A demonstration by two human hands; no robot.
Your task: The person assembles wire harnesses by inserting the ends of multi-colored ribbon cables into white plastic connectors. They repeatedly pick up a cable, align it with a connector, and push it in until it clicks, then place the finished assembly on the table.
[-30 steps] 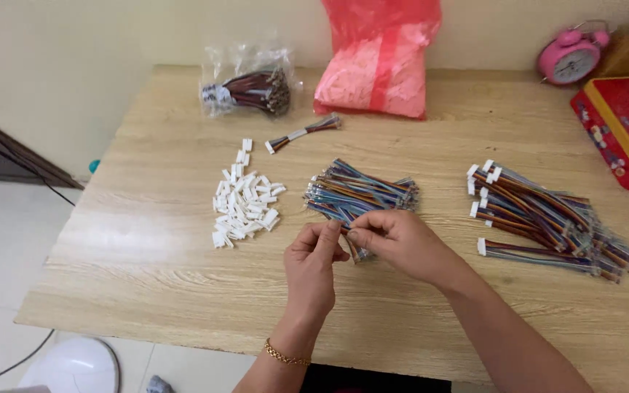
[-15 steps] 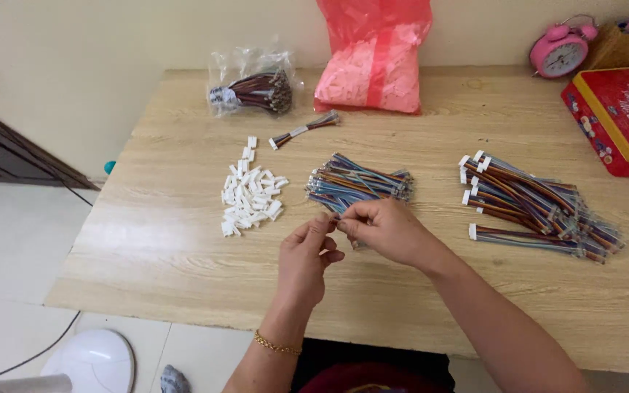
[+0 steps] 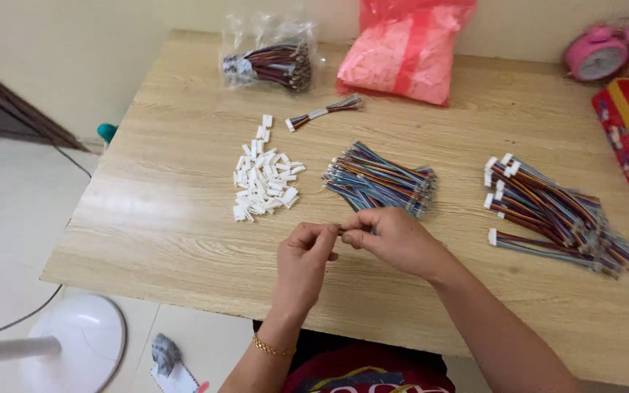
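Fitting a connector to a wire end

Your left hand [image 3: 303, 256] and right hand [image 3: 394, 239] pinch one small wire piece [image 3: 343, 230] between fingers above the desk [image 3: 169, 218], near the loose wires [image 3: 380, 178]; next calls for careful alignment, probably.

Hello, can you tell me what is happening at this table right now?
A person sits at a wooden table and pinches a small wire piece between the left hand and the right hand. Just beyond the hands lies a loose bundle of coloured wires, with a pile of small white connectors to its left. On the right lies a heap of wires with white connectors fitted. Two plastic bags stand at the far edge.
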